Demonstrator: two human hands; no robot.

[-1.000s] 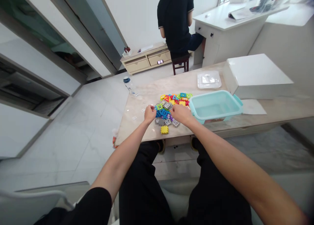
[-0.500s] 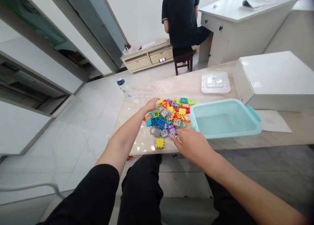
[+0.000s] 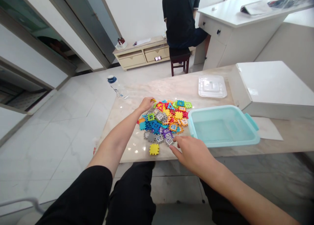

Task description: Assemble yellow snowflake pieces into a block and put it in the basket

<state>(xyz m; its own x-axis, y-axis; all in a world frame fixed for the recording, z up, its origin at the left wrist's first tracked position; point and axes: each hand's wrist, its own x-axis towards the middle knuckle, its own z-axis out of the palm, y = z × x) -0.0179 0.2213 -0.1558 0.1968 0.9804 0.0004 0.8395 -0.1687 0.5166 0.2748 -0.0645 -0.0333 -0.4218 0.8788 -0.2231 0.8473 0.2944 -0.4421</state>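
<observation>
A heap of colourful plastic interlocking tiles (image 3: 157, 125) lies on the marble-look table. My left hand (image 3: 146, 104) is at the far left edge of the heap, its fingers closed on a small yellow tile (image 3: 153, 100). My right hand (image 3: 192, 149) is at the near right edge. Its thumb and forefinger are apart, at the edge of a grey window tile (image 3: 169, 140), which lies flat. A square yellow tile (image 3: 154, 149) sits alone nearer the table's front edge. Grey, purple, blue, orange, red and green tiles overlap in the heap.
Right of the heap stands a light teal tub (image 3: 220, 142). Behind it are a clear plastic lid or box (image 3: 212, 86) and a large white box (image 3: 277, 84). A water bottle (image 3: 117, 87) stands at the left. A person (image 3: 180, 18) sits on a stool, back turned.
The view has shifted slightly, moving the table down and left in the picture. My left hand has drawn the yellow tile off the heap's edge. My right fingers uncover more of the grey window tile.
</observation>
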